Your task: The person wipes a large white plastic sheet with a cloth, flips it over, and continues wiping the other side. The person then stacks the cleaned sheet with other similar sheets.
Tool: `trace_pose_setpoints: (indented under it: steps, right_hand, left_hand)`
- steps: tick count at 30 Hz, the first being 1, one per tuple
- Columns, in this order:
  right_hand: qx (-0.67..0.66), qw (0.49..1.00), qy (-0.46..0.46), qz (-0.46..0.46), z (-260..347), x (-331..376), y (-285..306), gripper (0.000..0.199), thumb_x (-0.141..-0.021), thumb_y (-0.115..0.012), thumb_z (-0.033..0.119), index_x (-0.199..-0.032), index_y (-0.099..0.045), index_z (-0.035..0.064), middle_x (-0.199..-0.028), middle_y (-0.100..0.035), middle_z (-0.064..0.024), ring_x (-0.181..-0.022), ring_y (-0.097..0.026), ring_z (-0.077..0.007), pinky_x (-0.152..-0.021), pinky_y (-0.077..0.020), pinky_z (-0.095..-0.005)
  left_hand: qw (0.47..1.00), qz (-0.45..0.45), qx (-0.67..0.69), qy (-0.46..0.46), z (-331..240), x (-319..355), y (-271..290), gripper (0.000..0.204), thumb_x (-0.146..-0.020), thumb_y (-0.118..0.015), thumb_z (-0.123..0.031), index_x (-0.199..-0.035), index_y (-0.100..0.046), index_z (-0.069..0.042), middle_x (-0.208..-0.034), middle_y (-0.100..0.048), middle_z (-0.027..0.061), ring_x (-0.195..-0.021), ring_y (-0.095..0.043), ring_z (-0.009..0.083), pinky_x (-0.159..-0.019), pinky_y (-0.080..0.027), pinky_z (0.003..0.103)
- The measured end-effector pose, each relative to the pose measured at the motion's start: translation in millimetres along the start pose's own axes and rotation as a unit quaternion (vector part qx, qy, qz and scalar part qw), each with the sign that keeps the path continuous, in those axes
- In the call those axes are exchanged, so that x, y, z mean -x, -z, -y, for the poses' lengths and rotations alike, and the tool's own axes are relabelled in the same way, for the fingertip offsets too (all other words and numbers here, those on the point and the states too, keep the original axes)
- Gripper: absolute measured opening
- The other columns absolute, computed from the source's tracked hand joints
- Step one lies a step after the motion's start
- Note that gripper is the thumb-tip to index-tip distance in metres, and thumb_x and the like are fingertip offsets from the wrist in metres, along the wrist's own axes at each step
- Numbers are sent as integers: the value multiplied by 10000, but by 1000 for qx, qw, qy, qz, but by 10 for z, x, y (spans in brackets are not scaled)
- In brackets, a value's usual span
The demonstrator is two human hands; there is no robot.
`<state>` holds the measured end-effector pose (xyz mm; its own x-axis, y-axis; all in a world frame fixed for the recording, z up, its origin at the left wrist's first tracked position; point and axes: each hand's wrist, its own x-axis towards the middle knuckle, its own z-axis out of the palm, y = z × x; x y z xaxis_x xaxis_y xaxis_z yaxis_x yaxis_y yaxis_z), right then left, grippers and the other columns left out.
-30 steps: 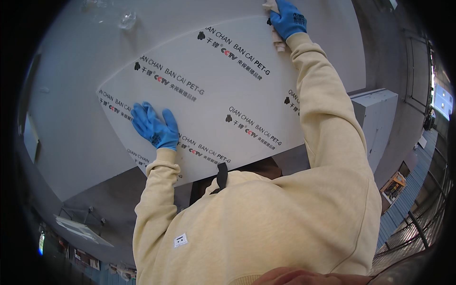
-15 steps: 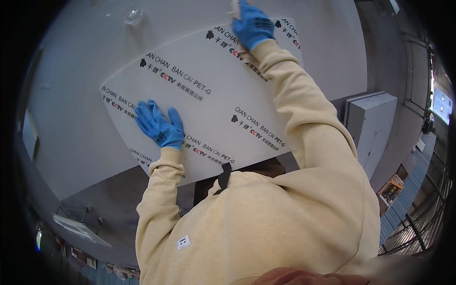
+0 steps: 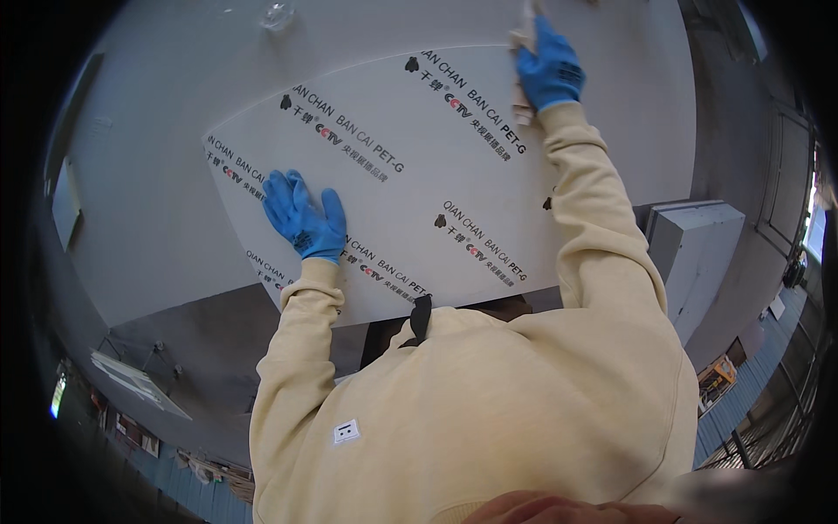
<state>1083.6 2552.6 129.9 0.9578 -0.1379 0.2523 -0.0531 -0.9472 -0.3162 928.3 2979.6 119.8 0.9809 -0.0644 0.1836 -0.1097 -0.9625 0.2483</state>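
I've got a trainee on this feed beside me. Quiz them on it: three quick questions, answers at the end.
1. Which hand has the pale cloth?
2. True or false: the clear round object lies beyond the far edge of the printed sheet.
3. The glove on the left hand is: A green, B blue, C black.

Key:
1. The right hand.
2. True.
3. B.

Panel, clear object on table
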Motion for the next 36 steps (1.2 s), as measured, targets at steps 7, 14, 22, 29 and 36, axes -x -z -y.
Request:
trace_pose_setpoints:
  steps: [7, 14, 22, 29, 36]
  right_hand:
    - [23, 999, -34, 32, 775, 85, -306, 467, -956, -623, 361, -1362, -553, 142, -1033, -702, -223, -913, -710, -416, -759, -582, -553]
    - [-66, 963, 135, 223, 2969, 318, -716, 511, -932, -630, 335, -1405, -506, 187, -1119, -697, -180, -971, -694, -399, -806, -583, -528]
    - [-42, 992, 46, 109, 2607, 227, -641, 541, -941, -658, 367, -1408, -522, 131, -963, -701, -231, -865, -705, -411, -772, -574, -514]
    - [-2, 987, 126, 97, 3246, 258, -1071, 490, -949, -628, 339, -1365, -568, 87, -1030, -697, -230, -919, -683, -426, -813, -546, -528]
    - [-165, 929, 262, 202, 4932, -23, -1270, 542, -986, -553, 308, -1484, -460, 116, -1207, -675, -247, -1033, -667, -430, -897, -530, -527]
  left_hand:
    - [999, 33, -9, 30, 37, 32, 13, 691, -933, -609, -401, -1470, -471, 11, -1610, -317, 280, -1520, -238, 458, -1241, -133, 586]
    - [998, 42, 6, 44, 0, -53, 75, 663, -940, -617, -390, -1458, -482, 1, -1597, -340, 288, -1513, -254, 456, -1240, -136, 582]
    - [970, -64, 209, 103, 479, 358, 519, 817, -855, -731, -316, -1533, -375, -33, -1600, -308, 283, -1483, -274, 486, -1205, -240, 582]
    - [766, 100, 383, 507, 1404, 2401, 820, 770, -913, -770, -411, -1429, -452, 65, -1414, -528, 243, -1302, -521, 315, -1076, -434, 409]
    - [623, 164, 530, 551, 1467, 2410, 815, 593, -977, -713, -415, -1325, -540, 33, -1175, -671, 100, -1039, -612, 171, -932, -503, 333]
